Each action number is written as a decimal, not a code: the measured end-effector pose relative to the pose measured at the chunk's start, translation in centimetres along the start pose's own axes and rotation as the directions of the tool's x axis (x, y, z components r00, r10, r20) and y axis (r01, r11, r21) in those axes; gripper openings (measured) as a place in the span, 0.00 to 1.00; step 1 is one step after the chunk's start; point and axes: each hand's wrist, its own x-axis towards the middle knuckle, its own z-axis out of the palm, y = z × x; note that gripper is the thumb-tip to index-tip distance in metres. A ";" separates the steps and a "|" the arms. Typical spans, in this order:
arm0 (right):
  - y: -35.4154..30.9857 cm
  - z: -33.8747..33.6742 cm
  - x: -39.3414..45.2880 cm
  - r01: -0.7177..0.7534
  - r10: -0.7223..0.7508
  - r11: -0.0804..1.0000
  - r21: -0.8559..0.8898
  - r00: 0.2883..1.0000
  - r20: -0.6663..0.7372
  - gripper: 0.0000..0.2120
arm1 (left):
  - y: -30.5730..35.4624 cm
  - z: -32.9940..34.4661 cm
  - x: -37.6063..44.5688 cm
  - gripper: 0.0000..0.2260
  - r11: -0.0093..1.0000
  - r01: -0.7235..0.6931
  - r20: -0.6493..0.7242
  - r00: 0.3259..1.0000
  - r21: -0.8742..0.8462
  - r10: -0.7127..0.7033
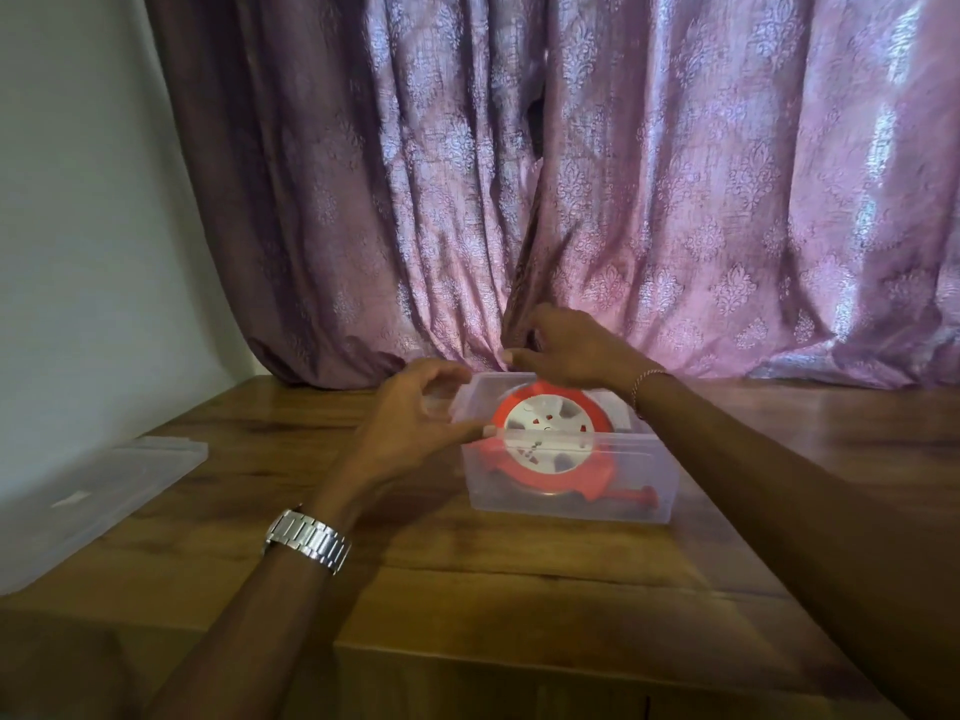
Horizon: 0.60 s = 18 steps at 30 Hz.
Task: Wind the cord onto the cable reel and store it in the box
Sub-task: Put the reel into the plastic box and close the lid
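The red-orange cable reel (550, 433) with a white hub leans tilted inside the clear plastic box (571, 506) on the wooden table. Its red plug (644, 497) lies at the box's bottom right. My left hand (415, 423) holds the box's left end, with the thumb on the front rim beside the reel and the fingers arched over the left wall. My right hand (566, 350) hovers over the back rim just above the reel's top edge. Its fingers are bent and slightly apart, with nothing seen in them. The wound cord is mostly hidden by the reel's flange.
The box's clear lid (98, 491) lies flat at the table's left edge. A pink patterned curtain (571, 200) hangs right behind the box and rests on the table's back. The table's front edge (571, 662) is near me.
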 end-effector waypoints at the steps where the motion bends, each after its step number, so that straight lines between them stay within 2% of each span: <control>1: -1.5 0.8 0.9 0.046 -0.045 0.999 0.030 0.999 -0.010 0.24 | -0.5 -1.2 -0.4 0.34 0.999 0.012 -0.022 1.000 0.041 -0.011; 3: -4.4 2.5 2.2 0.114 -0.112 0.989 0.094 0.994 -0.017 0.27 | -1.3 -3.4 -1.2 0.38 0.988 0.034 -0.060 0.998 0.149 -0.026; 4: -6.1 3.5 2.9 0.151 -0.150 0.980 0.130 0.988 -0.018 0.27 | -1.7 -4.9 -2.0 0.37 0.976 0.063 -0.078 0.996 0.207 -0.047; 6: -9.5 5.4 4.0 0.197 -0.200 0.962 0.187 0.980 -0.005 0.26 | -2.9 -7.6 -3.8 0.34 0.946 0.181 -0.107 0.982 0.268 -0.157; 9: -14.2 8.7 5.9 0.244 -0.262 0.944 0.224 0.964 0.054 0.24 | -4.7 -11.7 -6.5 0.35 0.897 0.331 -0.126 0.943 0.291 -0.307; 11: -17.8 11.0 7.0 0.266 -0.306 0.930 0.253 0.942 0.135 0.23 | -6.5 -14.6 -8.8 0.36 0.813 0.465 -0.210 0.885 0.351 -0.416; 14: -22.4 14.7 8.4 0.284 -0.358 0.909 0.305 0.907 0.224 0.21 | -9.2 -18.6 -12.0 0.46 0.686 0.607 -0.357 0.793 0.401 -0.494; 15: -22.9 15.7 8.6 0.271 -0.343 0.918 0.289 0.909 0.238 0.22 | -9.9 -19.1 -12.6 0.46 0.659 0.639 -0.382 0.768 0.396 -0.515; 18: -26.9 20.0 9.7 0.229 -0.333 0.901 0.368 0.909 0.250 0.19 | -11.7 -21.6 -15.2 0.34 0.545 0.748 -0.517 0.659 0.378 -0.546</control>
